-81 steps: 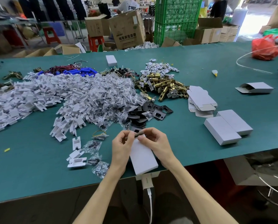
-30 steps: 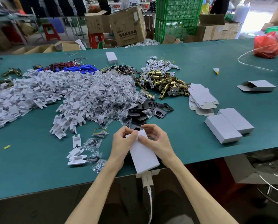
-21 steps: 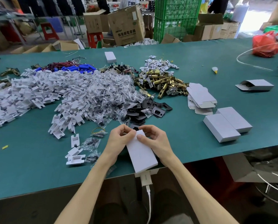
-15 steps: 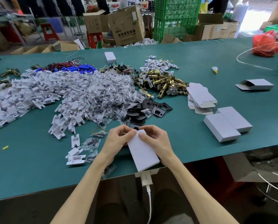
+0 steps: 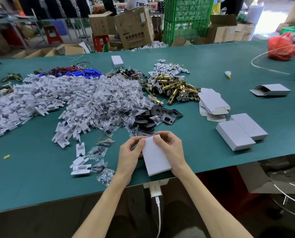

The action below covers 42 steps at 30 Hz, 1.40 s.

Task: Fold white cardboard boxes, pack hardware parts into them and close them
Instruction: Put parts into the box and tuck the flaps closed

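1. i am holding the white cardboard box [image 5: 156,158] in both hands at the near edge of the green surface [image 5: 31,177]. i cannot tell whether its near end is resting there or hanging just above it.
2. my left hand [image 5: 129,155] is curling round the box's far left corner, with the thumb lying on the top face. my right hand [image 5: 170,150] is wrapping the far right side, and its fingers [image 5: 156,140] are pinching the far end. neither hand is holding anything else.
3. judging by this grip, i am tucking in the far end flap. the flap is hiding behind my fingers, so i cannot tell how far in it is sitting.
4. to do this well, i am thinking of squeezing the side walls only lightly so the mouth is staying square.
5. i am planning on steering the tab straight into its slot and pressing evenly with both thumbs, since thin card is likely creasing under a hard push.
6. the contents are not showing, so i am feeling for anything jamming the flap rather than forcing it.
7. once the end is sitting flush, i am expecting to set this box beside the two closed boxes [image 5: 234,136] on my right. the flat box blanks [image 5: 212,103] are lying just beyond those, beside the brass latches [image 5: 172,88].
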{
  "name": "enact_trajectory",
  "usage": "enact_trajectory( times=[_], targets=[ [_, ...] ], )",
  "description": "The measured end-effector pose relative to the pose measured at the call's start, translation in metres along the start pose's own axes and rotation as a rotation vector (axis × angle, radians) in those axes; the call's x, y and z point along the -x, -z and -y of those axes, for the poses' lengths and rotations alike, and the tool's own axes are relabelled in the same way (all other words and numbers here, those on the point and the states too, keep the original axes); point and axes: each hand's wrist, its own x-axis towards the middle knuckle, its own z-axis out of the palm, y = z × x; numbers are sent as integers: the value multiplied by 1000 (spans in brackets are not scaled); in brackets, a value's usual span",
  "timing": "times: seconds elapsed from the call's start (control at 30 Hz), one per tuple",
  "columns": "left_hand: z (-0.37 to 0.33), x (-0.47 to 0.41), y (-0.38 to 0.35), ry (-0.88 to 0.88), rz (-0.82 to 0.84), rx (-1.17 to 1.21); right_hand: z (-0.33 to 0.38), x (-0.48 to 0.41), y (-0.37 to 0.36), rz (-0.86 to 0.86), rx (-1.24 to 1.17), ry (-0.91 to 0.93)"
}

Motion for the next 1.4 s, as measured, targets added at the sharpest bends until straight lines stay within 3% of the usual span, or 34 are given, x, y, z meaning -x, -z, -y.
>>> enact_trajectory(
  times=[0.33,0.5,0.73,0.8,0.9,0.97,1.1,1.4],
  targets=[
    [6,0,-3,-60,-32,-32,8,-5,2,-9,132,-18],
    [9,1,-7,-71,-34,-103,24,-24,35,-141,264,-89],
    [12,-2,-7,-78,-20,-189,54,-30,42,-149,774,62],
    [12,-1,-7,-80,-27,-195,59,-20,22,-91,699,102],
    [12,-1,-6,-93,-41,-198,48,8,-21,99,492,24],
    [12,0,-4,-131,-40,-242,33,21,-45,144,475,-34],
    [12,-1,-3,-146,-54,-288,16,16,-46,46,464,-87],
    [11,1,-6,-89,-51,-226,18,-20,47,-131,497,-36]
  ],
)
